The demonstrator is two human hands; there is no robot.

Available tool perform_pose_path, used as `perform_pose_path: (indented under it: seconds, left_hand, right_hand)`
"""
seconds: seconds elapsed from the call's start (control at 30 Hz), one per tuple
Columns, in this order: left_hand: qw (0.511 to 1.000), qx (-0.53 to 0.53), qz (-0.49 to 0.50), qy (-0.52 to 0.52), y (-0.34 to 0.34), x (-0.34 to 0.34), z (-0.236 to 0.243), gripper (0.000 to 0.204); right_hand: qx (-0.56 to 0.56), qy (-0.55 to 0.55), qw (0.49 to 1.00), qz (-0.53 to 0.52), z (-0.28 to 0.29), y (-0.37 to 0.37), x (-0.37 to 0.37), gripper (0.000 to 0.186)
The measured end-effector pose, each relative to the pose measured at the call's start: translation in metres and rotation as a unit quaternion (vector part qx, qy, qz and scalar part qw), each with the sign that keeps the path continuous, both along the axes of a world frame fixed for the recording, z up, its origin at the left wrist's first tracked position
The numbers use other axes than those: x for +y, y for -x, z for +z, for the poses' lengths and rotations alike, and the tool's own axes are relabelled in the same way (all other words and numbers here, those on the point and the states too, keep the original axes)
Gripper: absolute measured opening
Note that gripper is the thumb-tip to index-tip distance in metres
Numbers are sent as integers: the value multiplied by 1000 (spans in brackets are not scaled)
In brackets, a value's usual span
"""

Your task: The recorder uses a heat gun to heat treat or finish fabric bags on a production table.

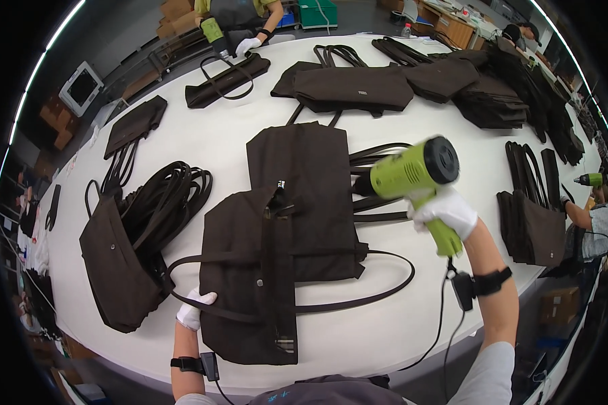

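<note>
A lime-green heat gun (409,172) with a black nozzle and black rear cap is wrapped in my white-gloved right hand (447,212), raised over the table. Its nozzle points left, toward the dark brown tote bags. In front of me lies a dark brown tote bag (233,229), flat, its long straps looped out to both sides. My gloved left hand (194,309) pinches this bag's left edge, thumb on top; the other fingers are partly hidden. Partly under that bag, another brown tote bag (317,175) lies farther back.
Bags with bundled straps (118,260) lie at left; folded bags (534,226) stand at right. More bags (351,88) spread along the far side of the white table (203,135). Across it a co-worker's gloved hand (248,46) is beside another green heat gun (213,30). A cord hangs from my heat gun.
</note>
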State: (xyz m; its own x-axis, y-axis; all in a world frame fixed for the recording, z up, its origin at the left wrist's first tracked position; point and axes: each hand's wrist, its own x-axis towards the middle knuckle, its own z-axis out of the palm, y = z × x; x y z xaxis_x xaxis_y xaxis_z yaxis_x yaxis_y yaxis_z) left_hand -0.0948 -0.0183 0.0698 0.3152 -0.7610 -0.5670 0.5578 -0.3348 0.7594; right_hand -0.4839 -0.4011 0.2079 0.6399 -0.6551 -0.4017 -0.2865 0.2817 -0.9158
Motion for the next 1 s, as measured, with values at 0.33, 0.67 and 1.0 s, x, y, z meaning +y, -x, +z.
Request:
perform_pose_path:
  seconds: [0.33, 0.67, 1.0]
  left_hand:
    - [999, -16, 10, 27, 6, -10, 37, 42]
    - [925, -358, -126, 0, 48, -54, 173, 27]
    - [867, -384, -146, 282, 99, -236, 255, 42]
  right_hand:
    - [38, 18, 999, 33, 13, 16, 23, 43]
    - [0, -39, 998, 51, 16, 52, 46, 51]
    - [-68, 153, 920, -354, 31, 183, 117, 59]
